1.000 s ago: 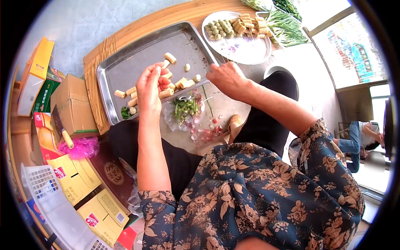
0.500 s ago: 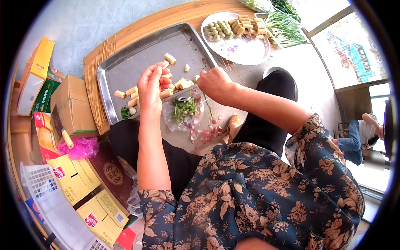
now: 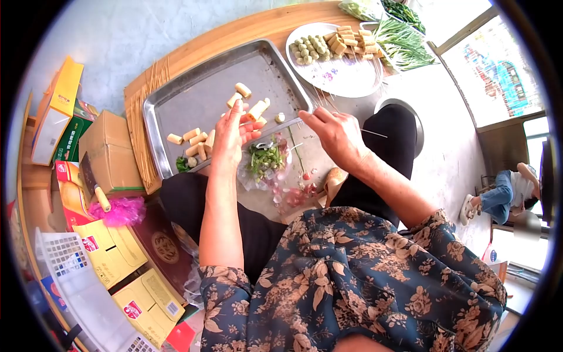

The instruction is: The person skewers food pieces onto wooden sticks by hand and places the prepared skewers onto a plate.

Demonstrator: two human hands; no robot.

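A metal tray point(image 3: 217, 73) holds several tan rolls point(image 3: 242, 90), a pale ball point(image 3: 280, 117) and a bit of green leaf point(image 3: 182, 164) near its left corner. Over its near edge is my left hand point(image 3: 229, 138), fingers apart, beside the rolls; whether it touches one is hidden. To the right, my right hand point(image 3: 337, 135) is pinched round a thin skewer point(image 3: 375, 134), whose end sticks out past the knuckles. Between and below the hands, chopped greens point(image 3: 267, 159) lie on clear plastic.
A white plate point(image 3: 346, 85) with skewered green balls and rolls stands at the back right, near long green stalks point(image 3: 404, 44). Thin skewers point(image 3: 141, 132) line the table's left. Boxes point(image 3: 111, 149) and a knife point(image 3: 97, 188) are at left. Another person point(image 3: 504, 196) sits far right.
My left hand has opened and moved slightly down and right. The right hand has moved right, with a skewer now showing behind it. The rolls by the left hand have shifted.
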